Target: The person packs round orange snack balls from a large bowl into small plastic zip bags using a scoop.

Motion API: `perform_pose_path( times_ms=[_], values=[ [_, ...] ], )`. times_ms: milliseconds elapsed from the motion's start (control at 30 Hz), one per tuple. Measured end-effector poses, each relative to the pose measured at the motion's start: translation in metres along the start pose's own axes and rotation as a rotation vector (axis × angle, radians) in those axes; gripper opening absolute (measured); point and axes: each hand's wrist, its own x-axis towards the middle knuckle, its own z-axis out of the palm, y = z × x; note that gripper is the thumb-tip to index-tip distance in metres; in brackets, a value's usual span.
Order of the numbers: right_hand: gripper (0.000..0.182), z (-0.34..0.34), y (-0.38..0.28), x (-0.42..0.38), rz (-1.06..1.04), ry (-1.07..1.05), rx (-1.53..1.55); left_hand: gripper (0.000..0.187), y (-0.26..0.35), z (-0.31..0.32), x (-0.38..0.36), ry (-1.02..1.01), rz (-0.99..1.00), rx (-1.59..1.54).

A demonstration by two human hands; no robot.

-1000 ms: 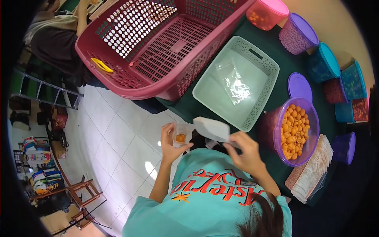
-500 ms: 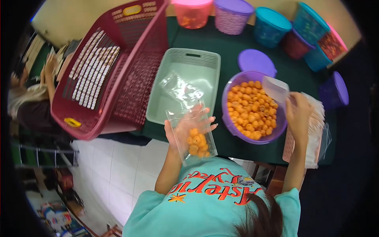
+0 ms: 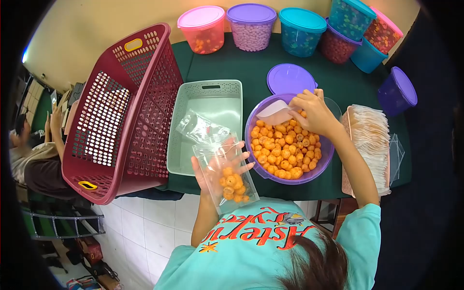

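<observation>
In the head view, my left hand (image 3: 202,178) holds a clear plastic pouch (image 3: 228,175) with a few orange puffed snack balls (image 3: 233,184) at its bottom. The fingers spread behind the pouch, and the thumb lies along its left side. My right hand (image 3: 311,112) grips a pale translucent scoop (image 3: 276,114) over the far side of a purple tub (image 3: 300,181). Many orange snack balls (image 3: 285,151) fill the tub. The handle of the scoop is hidden in my fingers. A second clear pouch (image 3: 200,126) lies in the pale green basket (image 3: 180,154) beyond my left hand.
A maroon laundry basket (image 3: 145,121) stands at left. Behind the tub lies a purple lid (image 3: 290,79). Stacked clear pouches (image 3: 368,145) fill a pink tray at right. Several lidded tubs (image 3: 252,29) line the wall. Another person (image 3: 36,154) sits at far left.
My right hand has moved left with the scoop, from the tub's right side to over its far edge. My left hand still holds the pouch. The camera view has shifted.
</observation>
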Motion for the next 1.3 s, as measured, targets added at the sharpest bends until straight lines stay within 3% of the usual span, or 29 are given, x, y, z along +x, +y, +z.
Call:
perform_pose_path(
  times_ms=[267,367,533,633,767,900,967,1033,1100,1167,1300],
  values=[
    [0.011,-0.009,-0.004,-0.004,-0.051,-0.296,0.18,0.098,0.015,0.0,0.016,0.017,0.036,-0.133],
    [0.013,-0.017,-0.006,-0.003,0.001,-0.421,0.201,0.098,0.015,-0.002,0.018,0.047,0.057,0.009],
    [0.021,-0.007,0.006,-0.006,0.104,-0.663,0.402,0.096,0.026,0.009,0.028,0.075,-0.086,0.258],
    [0.022,-0.01,0.01,-0.005,0.124,-0.688,0.406,0.097,0.024,0.022,0.037,0.069,-0.059,0.055],
    [0.023,-0.044,0.016,0.008,0.182,-0.616,0.389,0.095,0.023,0.034,0.048,-0.021,-0.119,0.047],
    [0.022,-0.086,0.039,0.026,0.207,-0.439,0.455,0.094,0.011,0.048,0.055,-0.072,-0.236,0.158],
    [0.027,-0.112,0.04,0.038,0.335,-0.434,0.499,0.093,0.0,0.056,0.061,-0.126,-0.381,0.123],
    [0.023,-0.129,0.041,0.048,0.303,-0.42,0.476,0.09,-0.008,0.061,0.067,-0.196,-0.423,0.156],
    [0.024,-0.138,0.037,0.057,0.134,-0.4,0.414,0.095,-0.014,0.068,0.072,-0.112,-0.545,0.159],
    [0.024,-0.143,0.027,0.065,0.142,-0.443,0.367,0.094,-0.016,0.073,0.078,-0.164,-0.558,0.206],
    [0.02,-0.129,0.011,0.072,-0.116,-0.512,0.248,0.09,-0.019,0.084,0.084,-0.14,-0.572,0.243]
  ],
)
